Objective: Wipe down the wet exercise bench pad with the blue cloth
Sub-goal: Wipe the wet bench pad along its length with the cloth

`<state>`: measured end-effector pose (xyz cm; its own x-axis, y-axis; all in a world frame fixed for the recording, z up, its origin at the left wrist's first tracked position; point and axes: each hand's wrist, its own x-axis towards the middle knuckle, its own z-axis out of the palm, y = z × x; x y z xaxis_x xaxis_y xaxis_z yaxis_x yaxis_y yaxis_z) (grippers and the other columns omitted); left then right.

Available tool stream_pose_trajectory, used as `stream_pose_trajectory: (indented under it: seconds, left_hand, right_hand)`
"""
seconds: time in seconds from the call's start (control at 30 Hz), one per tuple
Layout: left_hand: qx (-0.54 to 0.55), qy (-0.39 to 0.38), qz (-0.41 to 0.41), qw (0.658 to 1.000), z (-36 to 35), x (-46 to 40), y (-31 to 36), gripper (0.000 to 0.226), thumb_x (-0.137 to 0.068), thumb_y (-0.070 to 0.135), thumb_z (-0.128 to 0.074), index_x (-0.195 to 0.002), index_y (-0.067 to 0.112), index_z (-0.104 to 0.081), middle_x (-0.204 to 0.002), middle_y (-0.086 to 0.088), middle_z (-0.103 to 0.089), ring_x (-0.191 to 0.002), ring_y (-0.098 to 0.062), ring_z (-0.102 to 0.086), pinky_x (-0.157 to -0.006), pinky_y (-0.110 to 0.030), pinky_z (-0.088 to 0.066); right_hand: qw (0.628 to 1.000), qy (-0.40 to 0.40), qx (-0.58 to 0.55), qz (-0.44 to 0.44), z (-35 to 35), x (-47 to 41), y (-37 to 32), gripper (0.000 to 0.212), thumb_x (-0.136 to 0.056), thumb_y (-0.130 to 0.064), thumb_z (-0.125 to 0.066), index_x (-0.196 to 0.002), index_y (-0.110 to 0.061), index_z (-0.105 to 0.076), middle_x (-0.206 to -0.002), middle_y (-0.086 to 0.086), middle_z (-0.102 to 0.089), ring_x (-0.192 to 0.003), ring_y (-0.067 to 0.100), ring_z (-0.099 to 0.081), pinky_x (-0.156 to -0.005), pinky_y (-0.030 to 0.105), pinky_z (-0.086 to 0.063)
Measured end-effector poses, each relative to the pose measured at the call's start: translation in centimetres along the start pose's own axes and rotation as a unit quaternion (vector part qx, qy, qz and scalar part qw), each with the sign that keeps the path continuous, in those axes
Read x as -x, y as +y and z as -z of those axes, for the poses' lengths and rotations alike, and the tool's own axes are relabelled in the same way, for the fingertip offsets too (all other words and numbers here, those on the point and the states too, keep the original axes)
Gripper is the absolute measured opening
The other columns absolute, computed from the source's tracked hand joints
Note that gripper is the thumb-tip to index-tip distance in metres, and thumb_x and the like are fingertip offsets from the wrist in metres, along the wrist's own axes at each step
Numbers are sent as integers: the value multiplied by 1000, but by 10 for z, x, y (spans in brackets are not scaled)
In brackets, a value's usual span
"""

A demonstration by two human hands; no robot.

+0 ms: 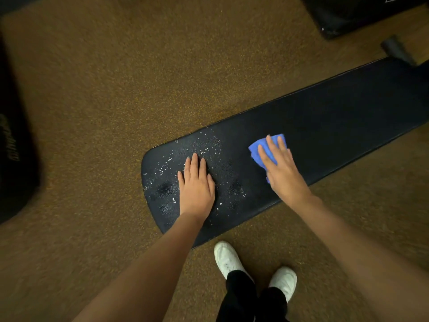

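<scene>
A long black bench pad [336, 117] runs from the lower middle up to the right edge. Its near, rounded end is speckled with water droplets [199, 147]. My left hand [197, 184] lies flat on that wet end, fingers straight and together. Further along the pad, my right hand [281, 168] presses a crumpled blue cloth [257, 151] onto the surface with straight fingers. The cloth shows past my fingertips and on the left side of the hand; the rest is hidden under my palm.
Speckled brown rubber floor [116, 89] surrounds the bench. My white shoes [227, 259] stand just in front of the pad. A dark object [14, 147] sits at the left edge, a black pad [352, 15] at the top right, and a grey roller [397, 49] beyond the bench's far end.
</scene>
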<state>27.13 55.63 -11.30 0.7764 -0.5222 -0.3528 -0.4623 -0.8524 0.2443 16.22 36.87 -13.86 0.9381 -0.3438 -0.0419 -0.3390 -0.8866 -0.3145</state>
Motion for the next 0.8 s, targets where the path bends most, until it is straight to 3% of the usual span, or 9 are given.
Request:
stream_pose_trajectory:
  seconds: [0.07, 0.13, 0.33, 0.47, 0.57, 0.67, 0.8]
  left_hand:
    - [1, 1, -5, 1000, 0, 0, -1, 49, -100, 27, -21, -147, 14, -15, -157, -2, -4, -144, -19, 2, -117, -41, -2]
    - [8, 1, -7, 1000, 0, 0, -4, 50, -100, 26, -21, -148, 13, -13, -157, -2, -4, -144, -18, 2, -117, -40, -2]
    - [0, -10, -19, 1000, -3, 3, -8, 51, -101, 25, -19, -148, 11, -8, -157, -2, 3, -144, -17, 8, -118, -40, -2]
    - [-6, -6, -6, 1000, -6, 3, -5, 51, -101, 26, -18, -148, 11, -6, -157, -2, 6, -144, -17, 9, -117, -40, 1]
    - [-15, 2, 7, 1000, -9, 5, 1, 51, -100, 26, -17, -148, 11, -6, -157, -2, 6, -144, -17, 10, -116, -40, 4]
    - [-29, 19, 15, 999, -14, 13, 12, 51, -100, 26, -18, -148, 11, -8, -157, -4, 5, -144, -19, 9, -115, -43, 5]
    - [-25, 25, 41, 999, -23, 24, 25, 54, -97, 30, -8, -148, 12, -9, -157, -3, 3, -144, -19, 7, -115, -42, 5]
  right_hand:
    - [997, 17, -27, -68, -6, -6, -17, 75, -64, 18, -68, -133, 2, -44, -144, 28, -32, -133, 51, -23, -100, 62, -27]
    - [996, 41, -44, -73, -15, -1, -36, 75, -63, 19, -65, -133, 2, -43, -144, 28, -32, -133, 51, -22, -100, 63, -27]
    - [998, -3, -8, 57, -16, 56, -22, 90, -57, 20, -68, -137, -6, -35, -148, 22, -30, -137, 42, -20, -106, 56, -20]
    - [999, 9, 1, -49, 0, 41, 18, 87, -62, 16, -72, -139, -1, -35, -147, 27, -27, -136, 47, -17, -104, 59, -18]
    - [996, 46, -23, -75, -6, 41, 4, 82, -64, 20, -66, -137, -1, -35, -147, 27, -27, -136, 47, -16, -104, 59, -17]
    - [997, 66, -30, -14, -24, 57, -28, 80, -63, 21, -64, -135, -3, -38, -146, 25, -31, -136, 46, -20, -105, 59, -18]
    - [996, 6, -7, 91, -19, 66, -11, 88, -60, 17, -69, -138, -6, -35, -149, 21, -28, -139, 41, -18, -108, 55, -18]
